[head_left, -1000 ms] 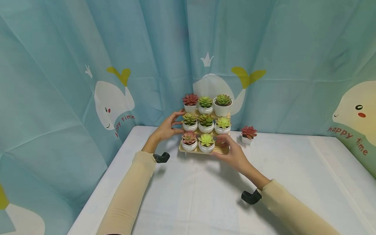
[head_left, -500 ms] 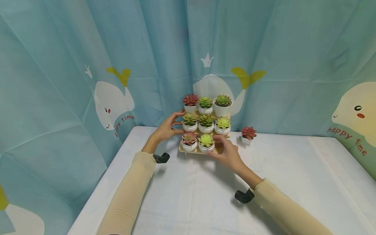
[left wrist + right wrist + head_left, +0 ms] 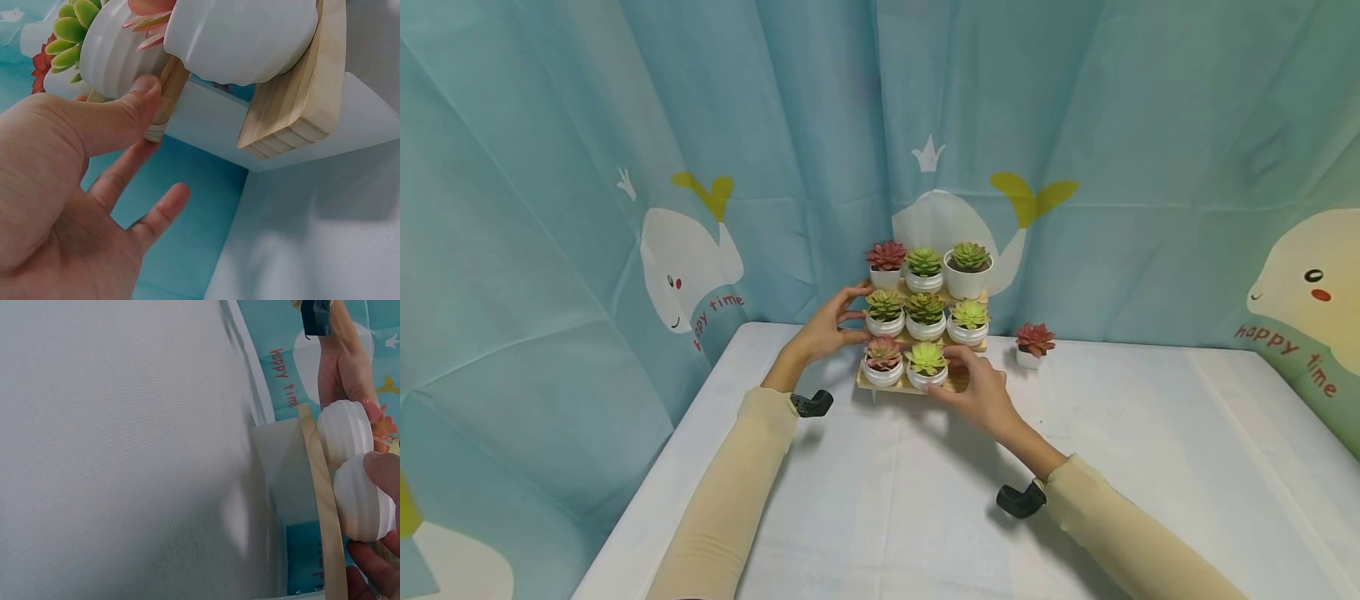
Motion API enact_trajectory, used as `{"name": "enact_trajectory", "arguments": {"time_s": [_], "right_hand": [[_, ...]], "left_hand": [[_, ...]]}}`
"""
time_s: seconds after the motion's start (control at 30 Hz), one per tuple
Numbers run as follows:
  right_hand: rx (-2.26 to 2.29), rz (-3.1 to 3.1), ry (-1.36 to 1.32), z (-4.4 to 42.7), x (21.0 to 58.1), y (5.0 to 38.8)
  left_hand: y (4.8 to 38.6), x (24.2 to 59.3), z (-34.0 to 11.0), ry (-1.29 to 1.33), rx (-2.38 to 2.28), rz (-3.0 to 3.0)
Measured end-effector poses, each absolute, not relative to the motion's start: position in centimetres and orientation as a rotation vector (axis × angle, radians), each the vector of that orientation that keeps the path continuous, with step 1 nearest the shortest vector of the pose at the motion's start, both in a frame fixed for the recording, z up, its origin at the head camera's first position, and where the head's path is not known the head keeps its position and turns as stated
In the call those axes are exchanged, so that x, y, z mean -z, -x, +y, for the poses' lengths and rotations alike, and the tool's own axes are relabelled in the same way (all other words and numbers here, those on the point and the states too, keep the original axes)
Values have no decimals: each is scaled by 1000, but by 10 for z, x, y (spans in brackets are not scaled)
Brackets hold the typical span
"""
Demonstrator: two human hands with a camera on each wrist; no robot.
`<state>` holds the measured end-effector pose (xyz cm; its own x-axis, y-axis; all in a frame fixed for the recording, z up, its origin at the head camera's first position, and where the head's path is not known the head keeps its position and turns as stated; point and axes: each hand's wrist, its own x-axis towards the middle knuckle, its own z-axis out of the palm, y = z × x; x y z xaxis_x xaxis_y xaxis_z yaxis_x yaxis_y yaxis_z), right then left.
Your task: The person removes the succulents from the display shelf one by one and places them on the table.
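Observation:
A tiered wooden plant stand [image 3: 957,381] holds potted artificial succulents in rows. On the bottom tier, my right hand [image 3: 983,393] pinches the white pot of a yellow-green succulent [image 3: 927,358], thumb at the front and fingers at its right side. To its left stands a pinkish succulent [image 3: 883,354]; in the right wrist view their white pots [image 3: 356,500] touch. My left hand [image 3: 823,331] grips the left end of the middle shelf [image 3: 170,94], thumb over it and a finger beneath, beside the green succulent [image 3: 885,306]. Two of its fingers stretch free.
A red succulent [image 3: 1034,340] in a small white pot stands on the white table [image 3: 1150,433], right of the stand. The top tier carries a red succulent [image 3: 887,257] and two green ones. A blue whale-print curtain [image 3: 820,167] hangs close behind.
My right hand has moved a little left, and its thumb now lies against the front of the yellow-green succulent's pot. The left hand has stayed at the shelf end.

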<state>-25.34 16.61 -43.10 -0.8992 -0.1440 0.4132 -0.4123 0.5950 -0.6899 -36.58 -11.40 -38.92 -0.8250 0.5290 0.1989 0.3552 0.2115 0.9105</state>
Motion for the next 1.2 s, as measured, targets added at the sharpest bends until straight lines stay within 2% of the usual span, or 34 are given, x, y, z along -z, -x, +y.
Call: {"name": "enact_trajectory", "arguments": {"time_s": [1.2], "right_hand": [[-1381,-2559,-467,176,419,242]], "left_hand": [[364,386,-114,-856,-1670,2306]]}}
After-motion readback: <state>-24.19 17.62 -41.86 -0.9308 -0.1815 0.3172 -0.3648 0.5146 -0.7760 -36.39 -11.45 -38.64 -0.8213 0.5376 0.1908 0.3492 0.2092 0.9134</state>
